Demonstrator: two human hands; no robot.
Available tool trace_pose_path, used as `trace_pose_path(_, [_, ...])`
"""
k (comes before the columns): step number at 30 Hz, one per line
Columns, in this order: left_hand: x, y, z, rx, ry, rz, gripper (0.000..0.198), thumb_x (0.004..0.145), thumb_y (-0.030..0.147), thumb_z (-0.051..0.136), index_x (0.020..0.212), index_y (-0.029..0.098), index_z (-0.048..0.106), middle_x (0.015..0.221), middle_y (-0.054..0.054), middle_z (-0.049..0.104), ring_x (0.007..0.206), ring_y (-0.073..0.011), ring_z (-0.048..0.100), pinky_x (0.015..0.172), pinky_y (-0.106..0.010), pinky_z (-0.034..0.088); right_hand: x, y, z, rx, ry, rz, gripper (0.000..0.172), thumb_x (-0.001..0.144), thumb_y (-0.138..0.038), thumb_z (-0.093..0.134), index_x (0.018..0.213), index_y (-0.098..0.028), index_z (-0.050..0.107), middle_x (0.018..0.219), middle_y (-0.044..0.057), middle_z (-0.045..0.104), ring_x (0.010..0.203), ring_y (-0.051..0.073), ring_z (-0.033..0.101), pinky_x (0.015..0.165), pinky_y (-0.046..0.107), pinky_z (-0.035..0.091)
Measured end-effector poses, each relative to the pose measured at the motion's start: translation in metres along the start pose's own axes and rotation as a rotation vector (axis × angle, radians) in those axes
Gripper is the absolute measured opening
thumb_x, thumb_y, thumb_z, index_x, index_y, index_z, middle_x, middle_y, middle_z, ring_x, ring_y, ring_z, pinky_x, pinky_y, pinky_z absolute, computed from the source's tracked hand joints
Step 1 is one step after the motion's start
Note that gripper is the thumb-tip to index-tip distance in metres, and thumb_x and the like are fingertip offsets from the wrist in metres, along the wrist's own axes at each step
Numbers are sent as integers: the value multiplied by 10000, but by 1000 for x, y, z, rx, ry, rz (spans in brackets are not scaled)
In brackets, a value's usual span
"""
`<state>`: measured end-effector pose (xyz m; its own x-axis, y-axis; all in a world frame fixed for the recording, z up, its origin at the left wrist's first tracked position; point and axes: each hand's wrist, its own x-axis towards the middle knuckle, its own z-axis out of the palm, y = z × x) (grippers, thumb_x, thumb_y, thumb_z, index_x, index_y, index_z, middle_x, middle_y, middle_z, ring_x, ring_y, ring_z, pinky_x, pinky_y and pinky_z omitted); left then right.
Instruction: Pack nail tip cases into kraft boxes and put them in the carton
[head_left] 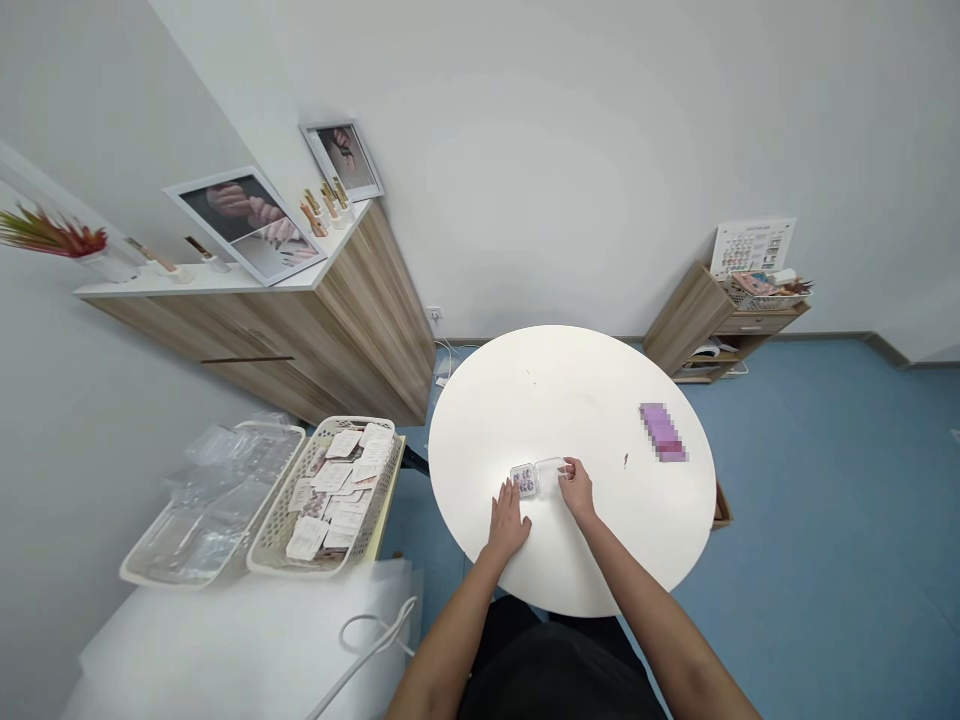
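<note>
On the round white table (480, 400) lies a small clear plastic case (525, 480), opened out flat. Its left half holds several small purple and dark pieces, too small to name. The transparent lid (550, 474) is folded out to the right. My left hand (508, 520) rests flat, fingers stretched out and fingertips touching the case's left edge. My right hand (576, 487) pinches the lid's right edge between its fingers.
A blurred purple item (663, 432) and a small dark red bit (626, 461) lie on the table's right side. At left, one white basket (259, 572) holds cards and another (131, 570) clear packaging. A wooden cabinet (375, 310) stands behind them.
</note>
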<state>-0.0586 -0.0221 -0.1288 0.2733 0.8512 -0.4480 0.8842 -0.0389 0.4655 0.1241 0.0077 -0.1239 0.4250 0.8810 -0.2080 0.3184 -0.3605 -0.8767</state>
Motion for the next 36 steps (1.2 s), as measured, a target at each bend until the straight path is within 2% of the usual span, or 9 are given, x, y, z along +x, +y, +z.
trace_pose_path(4, [-3, 6, -2, 66, -23, -12, 861, 755, 203, 458, 1537, 115, 108, 1617, -120, 26, 1488, -289, 22, 1192, -510, 92, -3, -7, -2, -41, -20, 19, 319, 684, -207, 455, 949, -191, 632, 847, 49, 706, 818, 201, 665, 818, 341, 524])
trace_pose_path(7, [-5, 9, -4, 94, -39, -19, 850, 767, 208, 449, 1537, 109, 105, 1618, -118, 25, 1488, -293, 26, 1190, -523, 89, -6, -13, 1, -102, -54, -8, 338, 715, -213, 471, 1002, -170, 645, 919, 60, 712, 833, 192, 665, 818, 325, 524])
trace_pose_path(14, [-2, -5, -10, 21, -67, 27, 831, 758, 137, 393, 1537, 106, 106, 1615, -98, 94, 1489, -250, 63, 1200, -491, 109, -30, -16, 24, -284, -273, -234, 433, 809, -293, 555, 1221, -176, 620, 1152, 98, 690, 1065, 239, 630, 930, 361, 498])
trace_pose_path(18, [-2, -16, -11, 44, 85, 92, 866, 742, 80, 373, 1545, 161, 60, 1614, -85, 98, 1486, -220, 104, 1193, -484, 162, -42, -5, 29, -535, -418, -444, 472, 848, -186, 467, 1309, -157, 565, 1341, 112, 593, 1267, 250, 507, 1076, 416, 386])
trace_pose_path(21, [-4, -21, -4, 223, 184, 270, 893, 720, 67, 396, 1545, 201, 81, 1617, -54, 100, 1490, -242, 58, 1186, -570, 88, -50, 5, 27, -749, -516, -580, 577, 837, -113, 410, 1412, -127, 459, 1496, 120, 427, 1403, 264, 340, 1153, 469, 258])
trace_pose_path(23, [-5, -24, 5, 338, 223, 338, 869, 741, 81, 395, 1545, 194, 86, 1616, -57, 119, 1491, -255, 41, 1174, -611, 32, -54, 10, 25, -865, -555, -622, 620, 849, -133, 408, 1468, -112, 371, 1552, 126, 325, 1444, 281, 249, 1171, 493, 195])
trace_pose_path(27, [-3, -32, 21, 446, 302, 344, 849, 782, 112, 392, 1545, 177, 25, 1614, -77, 121, 1490, -270, 47, 1168, -632, 25, -58, 11, 24, -979, -571, -648, 659, 876, -232, 428, 1506, -106, 283, 1588, 128, 225, 1465, 297, 177, 1179, 508, 137])
trace_pose_path(32, [5, -38, 27, 464, 282, 340, 849, 790, 114, 391, 1544, 206, 13, 1602, -77, 178, 1477, -287, 147, 1165, -640, 43, -63, 6, 31, -1024, -521, -673, 654, 878, -265, 439, 1499, -109, 307, 1566, 138, 287, 1454, 324, 196, 1167, 561, 102])
trace_pose_path(36, [10, -33, 23, 416, 224, 300, 784, 809, 107, 372, 1543, 202, 116, 1602, -92, 162, 1465, -304, 190, 1151, -658, 60, -75, 5, 35, -979, -468, -667, 632, 872, -221, 435, 1485, -95, 342, 1530, 147, 363, 1385, 312, 334, 1142, 480, 231])
